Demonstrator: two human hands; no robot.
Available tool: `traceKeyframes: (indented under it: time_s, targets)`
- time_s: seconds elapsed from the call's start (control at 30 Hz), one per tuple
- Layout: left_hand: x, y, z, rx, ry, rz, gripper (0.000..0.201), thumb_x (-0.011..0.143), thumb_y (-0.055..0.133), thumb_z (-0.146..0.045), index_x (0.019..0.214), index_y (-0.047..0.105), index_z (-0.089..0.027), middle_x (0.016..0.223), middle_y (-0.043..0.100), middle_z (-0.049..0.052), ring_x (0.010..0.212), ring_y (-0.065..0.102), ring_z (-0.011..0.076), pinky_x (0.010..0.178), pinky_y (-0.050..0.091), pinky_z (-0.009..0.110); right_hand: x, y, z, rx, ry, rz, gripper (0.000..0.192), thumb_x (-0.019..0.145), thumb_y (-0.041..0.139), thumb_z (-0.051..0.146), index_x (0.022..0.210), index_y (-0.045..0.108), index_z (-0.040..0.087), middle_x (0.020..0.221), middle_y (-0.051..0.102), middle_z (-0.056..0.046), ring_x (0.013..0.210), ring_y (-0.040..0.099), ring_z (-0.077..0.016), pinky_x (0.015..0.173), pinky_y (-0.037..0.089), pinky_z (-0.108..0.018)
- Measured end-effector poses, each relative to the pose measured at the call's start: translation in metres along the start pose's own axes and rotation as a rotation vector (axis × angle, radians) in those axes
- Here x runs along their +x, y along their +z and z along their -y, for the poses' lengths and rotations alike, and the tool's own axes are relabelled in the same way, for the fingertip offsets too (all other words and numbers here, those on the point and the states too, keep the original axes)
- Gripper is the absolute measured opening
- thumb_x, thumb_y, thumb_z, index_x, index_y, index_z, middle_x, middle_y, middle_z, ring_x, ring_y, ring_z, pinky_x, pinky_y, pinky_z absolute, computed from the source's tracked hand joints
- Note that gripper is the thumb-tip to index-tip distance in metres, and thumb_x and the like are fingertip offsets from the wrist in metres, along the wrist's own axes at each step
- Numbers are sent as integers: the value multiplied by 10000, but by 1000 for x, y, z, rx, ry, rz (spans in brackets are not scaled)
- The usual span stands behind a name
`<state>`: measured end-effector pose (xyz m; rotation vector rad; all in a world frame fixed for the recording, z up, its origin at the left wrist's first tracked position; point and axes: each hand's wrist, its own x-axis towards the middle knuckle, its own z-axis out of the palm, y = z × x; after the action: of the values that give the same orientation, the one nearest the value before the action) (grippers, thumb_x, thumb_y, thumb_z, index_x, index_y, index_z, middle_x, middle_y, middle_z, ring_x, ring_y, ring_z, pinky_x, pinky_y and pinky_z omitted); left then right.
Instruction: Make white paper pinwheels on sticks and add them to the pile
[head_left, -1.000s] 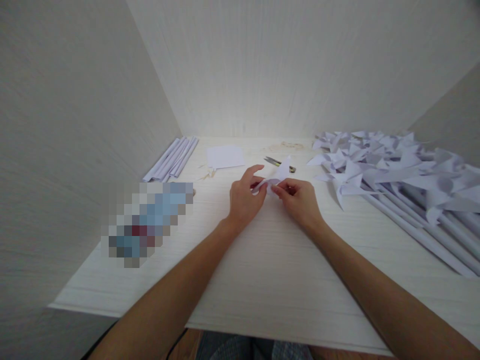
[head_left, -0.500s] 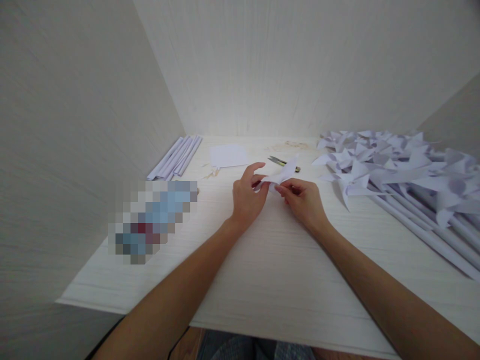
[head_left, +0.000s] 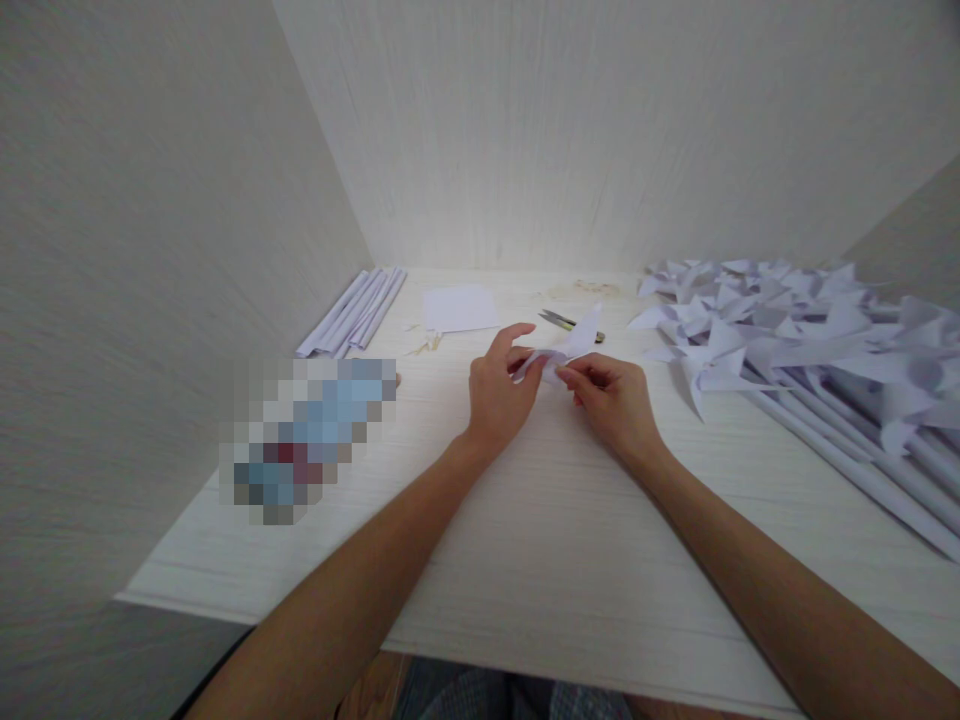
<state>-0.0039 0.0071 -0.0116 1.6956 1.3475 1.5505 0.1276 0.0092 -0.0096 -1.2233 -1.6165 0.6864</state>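
Note:
A white paper pinwheel [head_left: 583, 334] with a pointed, curled blade is between my two hands, above the table. My left hand [head_left: 502, 385] pinches its left side between thumb and fingers, the index finger raised and bent. At the near right edge, my right hand [head_left: 609, 392] grips the paper with thumb and fingertips. The fingers hide part of the folds and the centre. Just behind the paper lie scissors [head_left: 559, 321], their handles partly covered by it.
Rolled paper sticks [head_left: 356, 310] lie back left, beside a stack of white paper sheets [head_left: 459, 308] and thin tan strips [head_left: 427, 343]. A blurred-out object [head_left: 322, 430] is at left. Many pinwheels on paper sticks [head_left: 817, 350] are piled at right. Walls enclose the table [head_left: 555, 560].
The paper's left part has curled over more between my fingers, and its upright blade has shifted slightly. Both hands keep their hold; the view has moved a little.

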Motion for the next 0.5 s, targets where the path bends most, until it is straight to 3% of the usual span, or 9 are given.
traceKeyframes:
  time_s: [0.5]
  targets:
    - [-1, -1, -1, 38, 76, 12, 272, 739, 560, -154, 1005, 517, -185, 784, 707, 29, 657, 641, 103, 609, 469, 191, 0, 0, 0, -24, -7, 6, 205, 694, 558, 300, 539, 554, 166, 483, 491, 17, 474, 414, -103, 480, 311, -246]
